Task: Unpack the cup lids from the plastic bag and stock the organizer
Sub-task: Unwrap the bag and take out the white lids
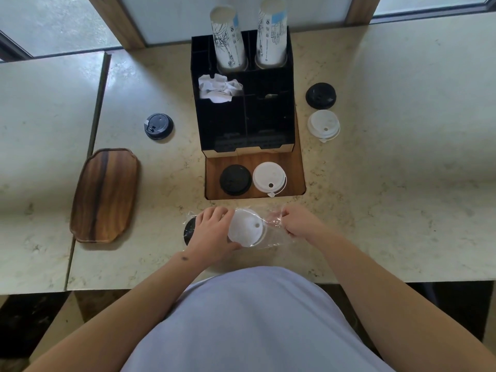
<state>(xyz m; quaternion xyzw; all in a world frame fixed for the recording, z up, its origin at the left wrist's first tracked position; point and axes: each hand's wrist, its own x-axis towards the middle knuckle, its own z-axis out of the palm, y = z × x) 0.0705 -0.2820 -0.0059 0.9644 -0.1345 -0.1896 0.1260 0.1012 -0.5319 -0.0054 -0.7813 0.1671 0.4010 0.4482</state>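
A clear plastic bag point(272, 234) lies on the counter's near edge with a white lid point(245, 230) inside and a black lid point(190, 230) at its left end. My left hand point(212, 234) presses on the bag and grips the white lid. My right hand point(300, 222) pinches the bag's right end. The black organizer point(268, 116) stands behind, with a black lid point(235, 180) and a white lid point(269, 178) on its wooden front shelf point(212, 170).
Two stacks of paper cups point(228, 38) and crumpled napkins point(218, 88) fill the organizer. Loose lids lie on the counter: black point(320, 95) and white point(323, 125) at right, dark point(159, 126) at left. A wooden tray point(106, 194) sits left.
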